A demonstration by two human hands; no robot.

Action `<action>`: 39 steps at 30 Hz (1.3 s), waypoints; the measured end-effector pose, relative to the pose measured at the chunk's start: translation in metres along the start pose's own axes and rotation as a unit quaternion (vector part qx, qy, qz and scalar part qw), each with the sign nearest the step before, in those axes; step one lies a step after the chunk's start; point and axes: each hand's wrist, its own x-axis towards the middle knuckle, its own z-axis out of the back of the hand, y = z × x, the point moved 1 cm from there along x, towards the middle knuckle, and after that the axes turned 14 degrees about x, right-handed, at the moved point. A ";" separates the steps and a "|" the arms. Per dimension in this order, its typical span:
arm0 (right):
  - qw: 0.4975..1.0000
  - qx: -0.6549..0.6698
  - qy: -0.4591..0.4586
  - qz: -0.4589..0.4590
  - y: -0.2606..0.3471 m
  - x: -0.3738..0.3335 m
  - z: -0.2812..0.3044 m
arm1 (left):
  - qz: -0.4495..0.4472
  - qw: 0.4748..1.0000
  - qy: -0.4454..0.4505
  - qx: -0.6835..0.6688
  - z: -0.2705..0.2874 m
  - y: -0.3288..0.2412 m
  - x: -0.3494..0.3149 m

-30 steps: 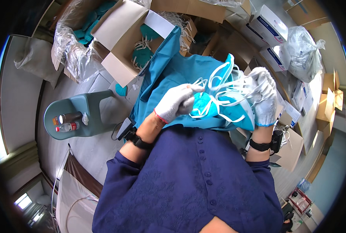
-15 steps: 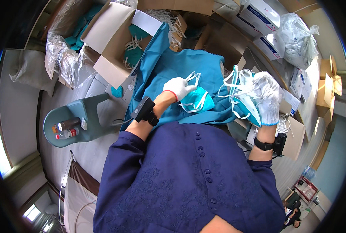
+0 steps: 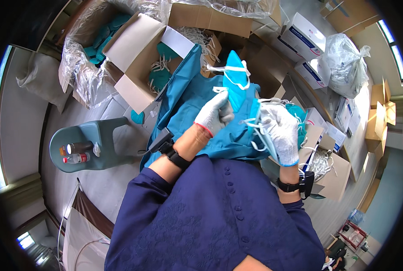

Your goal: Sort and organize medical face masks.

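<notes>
My left hand (image 3: 216,113), in a white glove with a red cuff, is closed on a teal face mask (image 3: 236,83). That mask stands edge-on above the fingers, its white straps looping off both sides. To its right my right hand (image 3: 280,133), gloved with a blue cuff, grips a bundle of face masks (image 3: 296,115); the glove hides part of it, and white straps dangle beside the fingers. The two hands are close together but apart. A blue cloth (image 3: 190,106) spreads beneath them.
An opened carton (image 3: 133,43) with teal masks stands at the far left, next to a plastic-lined box (image 3: 86,83). White straps (image 3: 323,165) fill a box at right. A grey-green stool (image 3: 104,135) with bottles stands left. White boxes (image 3: 303,36) and a plastic bag (image 3: 346,63) sit far right.
My left hand has lifted one mask off the blue cloth and turned it upright. My right hand has moved left, toward it, with the bundle.
</notes>
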 end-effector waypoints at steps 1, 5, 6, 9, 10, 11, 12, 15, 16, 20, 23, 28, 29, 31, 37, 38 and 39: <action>0.999 -0.008 0.009 0.032 0.001 0.001 -0.010 | -0.003 0.999 0.038 -0.023 -0.001 0.006 0.003; 0.955 -0.270 0.000 0.125 0.006 0.007 -0.033 | 0.031 0.999 0.034 -0.028 -0.013 0.028 0.002; 0.939 -0.310 -0.030 0.147 0.000 0.008 -0.031 | 0.044 0.996 0.069 0.020 -0.015 0.028 -0.001; 0.897 -0.369 -0.086 0.229 0.008 0.008 -0.029 | 0.044 0.988 0.093 0.117 -0.006 0.025 -0.006; 0.903 -0.362 -0.063 0.223 0.012 0.007 -0.024 | -0.081 0.958 -0.016 0.274 -0.005 0.021 -0.009; 0.902 -0.365 -0.060 0.224 0.011 0.009 -0.020 | -0.201 0.878 -0.125 0.416 -0.005 0.015 -0.013; 0.892 -0.385 -0.053 0.229 0.009 0.009 -0.014 | -0.228 0.830 -0.165 0.482 -0.010 0.003 -0.023; 0.882 -0.400 -0.039 0.247 0.009 0.008 -0.016 | -0.441 0.666 -0.181 0.574 -0.029 -0.011 -0.034; 0.880 -0.404 -0.026 0.248 0.013 0.006 -0.019 | -0.456 0.643 -0.170 0.591 -0.037 -0.013 -0.034; 0.884 -0.394 0.027 0.250 0.021 0.002 -0.031 | -0.526 0.565 -0.184 0.609 -0.035 -0.015 -0.017; 0.896 -0.405 0.002 0.183 0.023 0.004 -0.023 | -0.472 0.737 -0.209 0.436 -0.018 -0.030 -0.009; 0.942 -0.296 -0.065 0.148 0.019 0.008 0.004 | -0.268 0.917 -0.140 0.261 0.010 -0.048 -0.020; 0.936 -0.313 -0.071 0.141 0.019 0.010 0.010 | -0.268 0.917 -0.139 0.262 0.014 -0.048 -0.024; 0.934 -0.320 -0.075 0.139 0.019 0.012 0.015 | -0.196 0.898 -0.155 0.363 0.023 -0.045 -0.031; 0.940 -0.303 0.004 0.159 0.045 0.017 0.014 | -0.281 0.697 -0.219 0.622 0.027 -0.048 -0.042; 0.939 -0.304 0.005 0.160 0.045 0.016 0.012 | -0.311 0.719 -0.151 0.603 0.011 -0.052 -0.043; 0.944 -0.286 0.016 0.164 0.044 0.017 0.012 | -0.340 0.736 -0.083 0.579 -0.004 -0.055 -0.041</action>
